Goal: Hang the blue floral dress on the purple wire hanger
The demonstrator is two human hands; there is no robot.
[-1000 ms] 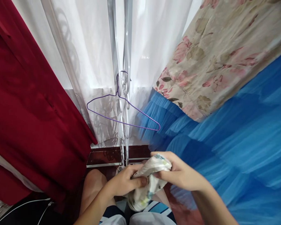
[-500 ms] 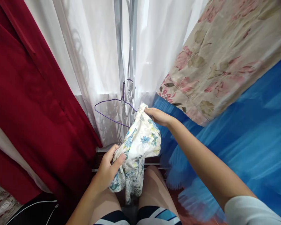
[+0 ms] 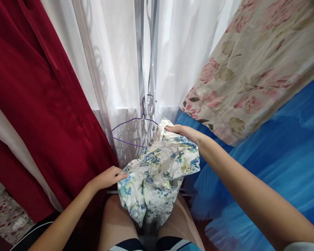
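Note:
A small white garment with blue and yellow flowers (image 3: 157, 177) hangs spread between my two hands, above my knees. My left hand (image 3: 107, 177) grips its lower left edge. My right hand (image 3: 183, 132) holds its upper right edge, raised close to a purple wire hanger (image 3: 128, 122). The hanger hooks on a metal window grille (image 3: 148, 69) behind white sheer curtains. The garment's top covers the hanger's right end.
A dark red curtain (image 3: 34, 101) hangs at the left. A beige floral cloth (image 3: 253, 69) lies over a blue ruffled fabric (image 3: 277, 167) at the right. My bare knees (image 3: 117, 219) are below the garment. A white cable (image 3: 39, 226) lies at the lower left.
The bunched garment was pulled open. My right hand rose with one edge to the hanger, and my left hand moved left, so the cloth now spreads wide between them.

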